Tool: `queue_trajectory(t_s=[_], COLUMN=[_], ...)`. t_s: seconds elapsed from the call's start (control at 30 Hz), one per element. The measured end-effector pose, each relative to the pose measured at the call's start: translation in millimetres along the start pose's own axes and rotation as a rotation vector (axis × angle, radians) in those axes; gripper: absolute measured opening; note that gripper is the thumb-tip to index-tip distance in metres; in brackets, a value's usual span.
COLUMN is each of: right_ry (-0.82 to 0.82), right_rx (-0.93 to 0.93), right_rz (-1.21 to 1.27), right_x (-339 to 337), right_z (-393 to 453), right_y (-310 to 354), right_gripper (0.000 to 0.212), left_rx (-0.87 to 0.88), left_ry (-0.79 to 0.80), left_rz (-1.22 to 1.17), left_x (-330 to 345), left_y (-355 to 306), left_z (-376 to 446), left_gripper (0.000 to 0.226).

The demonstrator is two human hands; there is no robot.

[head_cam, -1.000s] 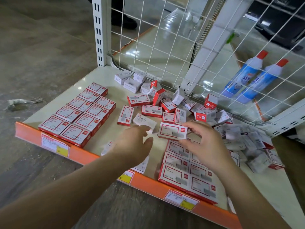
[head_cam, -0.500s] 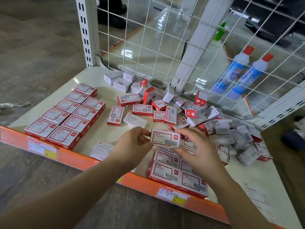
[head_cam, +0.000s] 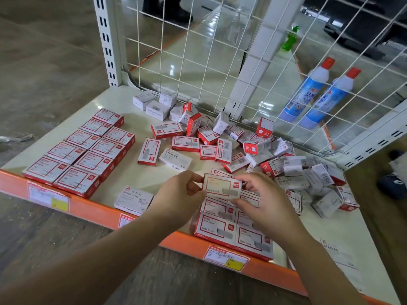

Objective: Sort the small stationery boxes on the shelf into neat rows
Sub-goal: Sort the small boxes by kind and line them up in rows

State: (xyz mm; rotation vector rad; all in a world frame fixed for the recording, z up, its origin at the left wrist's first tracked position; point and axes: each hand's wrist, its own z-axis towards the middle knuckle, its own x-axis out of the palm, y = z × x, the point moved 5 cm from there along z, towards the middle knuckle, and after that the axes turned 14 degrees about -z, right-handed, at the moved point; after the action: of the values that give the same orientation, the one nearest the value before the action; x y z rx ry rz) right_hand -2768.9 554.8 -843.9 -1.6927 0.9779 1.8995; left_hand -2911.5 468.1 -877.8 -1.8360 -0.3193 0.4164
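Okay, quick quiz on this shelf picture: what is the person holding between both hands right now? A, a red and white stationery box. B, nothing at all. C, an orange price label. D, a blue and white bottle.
A: the left hand and the right hand each pinch an end of one red and white stationery box, held just above the neat rows at the shelf's front edge.

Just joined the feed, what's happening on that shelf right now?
A person is sorting small boxes on the shelf. Both hands, left hand and right hand, hold one red-and-white box above the front rows. A tidy block sits at left; a loose pile remains at right.
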Motion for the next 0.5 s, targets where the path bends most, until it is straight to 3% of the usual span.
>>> queue_trajectory(t_s=[0.17,0.5], right_ry=[0.115,0.262], right_rx=[0.053,0.095], right_rz=[0.011,-0.026], right_x=[5,21], right_z=[-1,3], right_y=[-10,-20], right_gripper=[0.045,0.045], left_rx=[0.024,0.136], left_ry=[-0.008,0.010], left_rz=[0.123,0.426], left_x=[3,6], left_y=[-3,-1], left_z=[-2,-2], left_gripper=[0.031,0.035])
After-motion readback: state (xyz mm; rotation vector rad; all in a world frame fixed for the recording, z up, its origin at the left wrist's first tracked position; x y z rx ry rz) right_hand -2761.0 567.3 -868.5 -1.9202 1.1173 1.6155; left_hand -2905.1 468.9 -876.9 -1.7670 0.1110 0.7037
